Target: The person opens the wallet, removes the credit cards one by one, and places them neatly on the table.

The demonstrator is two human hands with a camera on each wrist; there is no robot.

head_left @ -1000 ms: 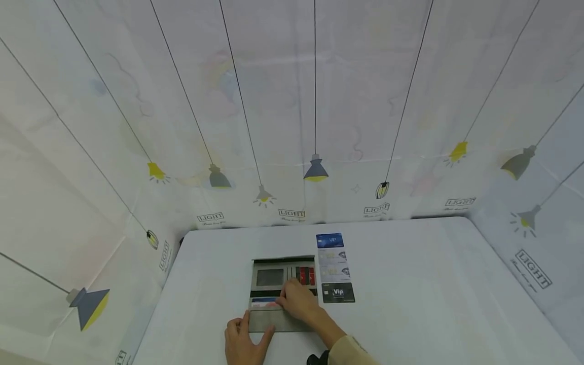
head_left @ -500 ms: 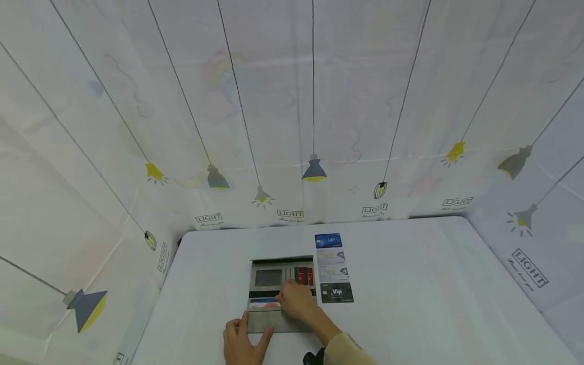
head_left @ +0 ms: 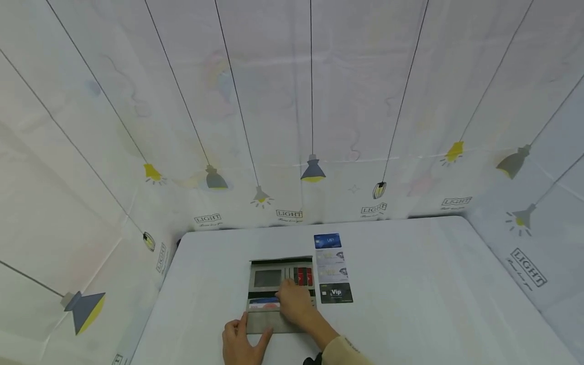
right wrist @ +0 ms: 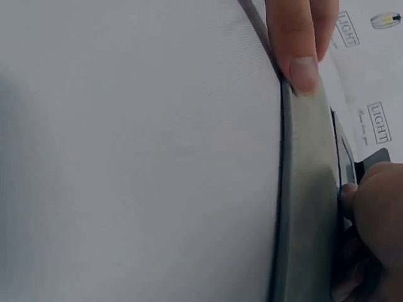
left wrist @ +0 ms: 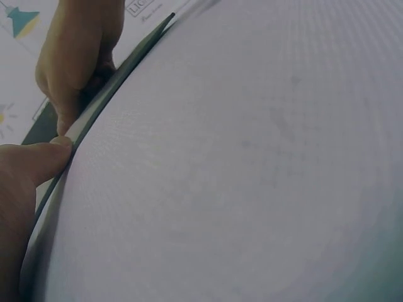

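Observation:
An opened grey wallet (head_left: 269, 322) lies on the white table, with a window pocket and red-marked slots in its far half. A blue, white and red card (head_left: 263, 303) shows above the near pocket's edge. My right hand (head_left: 295, 305) is over that pocket, fingers curled at the card's right end; its fingertips and that end are hidden in the head view. My left hand (head_left: 241, 340) rests at the near left corner, index finger along the left side and thumb at the near edge. In the right wrist view the left thumb (right wrist: 303, 72) presses on the wallet's edge.
A column of cards stands right of the wallet: a blue VIP card (head_left: 327, 241), pale cards (head_left: 332, 264) and a black Vip card (head_left: 336, 293). The white table (head_left: 424, 289) runs back to a wall sheet (head_left: 347, 101) printed with lamps.
The hands and wallet shift slightly left in view along with the whole scene. My right hand stays at the same pocket, and my left hand keeps its place at the corner.

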